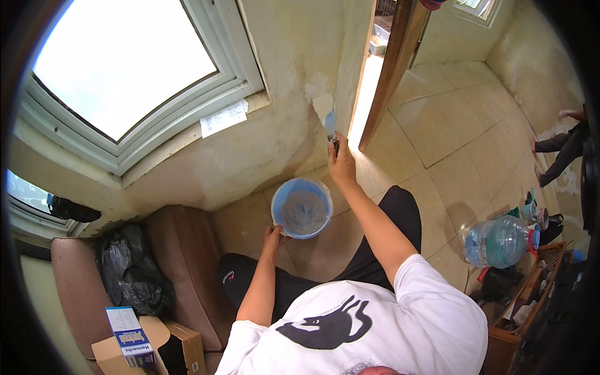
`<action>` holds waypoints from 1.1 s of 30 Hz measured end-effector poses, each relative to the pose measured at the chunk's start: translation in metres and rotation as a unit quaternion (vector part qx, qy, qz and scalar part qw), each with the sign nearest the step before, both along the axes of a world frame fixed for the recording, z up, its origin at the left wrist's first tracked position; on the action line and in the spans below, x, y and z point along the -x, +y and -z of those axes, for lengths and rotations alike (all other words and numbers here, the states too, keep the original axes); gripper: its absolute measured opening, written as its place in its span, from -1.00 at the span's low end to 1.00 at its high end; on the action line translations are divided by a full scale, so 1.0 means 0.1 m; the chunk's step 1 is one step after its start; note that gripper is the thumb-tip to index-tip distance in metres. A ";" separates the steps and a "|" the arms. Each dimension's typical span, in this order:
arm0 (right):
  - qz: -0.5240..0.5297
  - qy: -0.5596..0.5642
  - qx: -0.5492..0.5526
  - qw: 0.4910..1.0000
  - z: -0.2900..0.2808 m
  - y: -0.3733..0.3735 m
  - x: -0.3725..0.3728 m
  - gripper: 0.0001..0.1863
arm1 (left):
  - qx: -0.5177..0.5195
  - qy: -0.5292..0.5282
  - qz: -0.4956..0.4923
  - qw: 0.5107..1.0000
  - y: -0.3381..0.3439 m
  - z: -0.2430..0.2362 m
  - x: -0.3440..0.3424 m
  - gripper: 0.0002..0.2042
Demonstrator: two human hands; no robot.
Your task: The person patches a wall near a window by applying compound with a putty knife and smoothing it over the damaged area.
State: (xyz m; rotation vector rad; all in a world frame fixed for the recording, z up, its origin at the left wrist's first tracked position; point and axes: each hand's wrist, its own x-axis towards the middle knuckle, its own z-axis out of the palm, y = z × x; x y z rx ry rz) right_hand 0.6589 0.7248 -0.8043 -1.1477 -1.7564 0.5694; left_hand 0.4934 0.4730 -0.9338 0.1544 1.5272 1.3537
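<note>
My right hand (342, 167) is closed round the dark handle of a putty knife (330, 124). Its blade lies against the wall beside the door frame, just under a pale patch of filler (323, 106). With my left hand (272, 242) I grip the near-left rim of a blue bucket (275, 206). Grey, pasty filler (304, 211) coats the bucket's inside. The bucket is in front of me, above the tiled floor; whether it rests there I cannot tell.
A wooden door (390, 75) stands ajar right of the patch. A window (125, 150) is at the left, with a paper (224, 119) on its sill. Left of me are a brown sofa (187, 269), black bag (132, 269) and boxes (150, 331). A water bottle (503, 242) lies right; another person's legs (556, 147) show beyond.
</note>
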 end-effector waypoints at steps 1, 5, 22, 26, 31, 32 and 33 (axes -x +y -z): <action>0.004 -0.015 0.007 1.000 0.10 -0.02 0.04 -0.65 | 0.007 -0.002 -0.002 1.000 0.01 -0.03 -0.01 -0.70; -0.023 0.052 0.095 0.994 0.42 -0.19 0.07 -0.68 | 0.021 0.003 0.003 1.000 -0.01 -0.07 0.01 -0.71; -0.161 -0.292 0.160 0.929 -0.39 -0.03 -1.04 -0.70 | 0.074 0.069 0.013 0.995 -0.11 -0.01 0.27 -0.78; -0.152 -0.385 0.146 0.898 -0.39 0.19 -0.75 -0.74 | 0.084 0.075 0.014 0.994 -0.12 -0.07 0.26 -0.77; -0.152 -0.448 0.052 0.879 -0.83 0.47 -0.40 -0.77 | 0.085 0.072 -0.006 0.994 -0.11 -0.05 0.24 -0.76; -0.157 -0.453 0.037 0.877 -0.97 0.52 -0.32 -0.77 | 0.081 0.073 -0.007 0.994 -0.13 -0.01 0.25 -0.76; -0.161 -0.457 0.020 0.875 -1.11 0.57 -0.22 -0.77 | 0.075 0.073 -0.008 0.994 -0.15 0.04 0.28 -0.75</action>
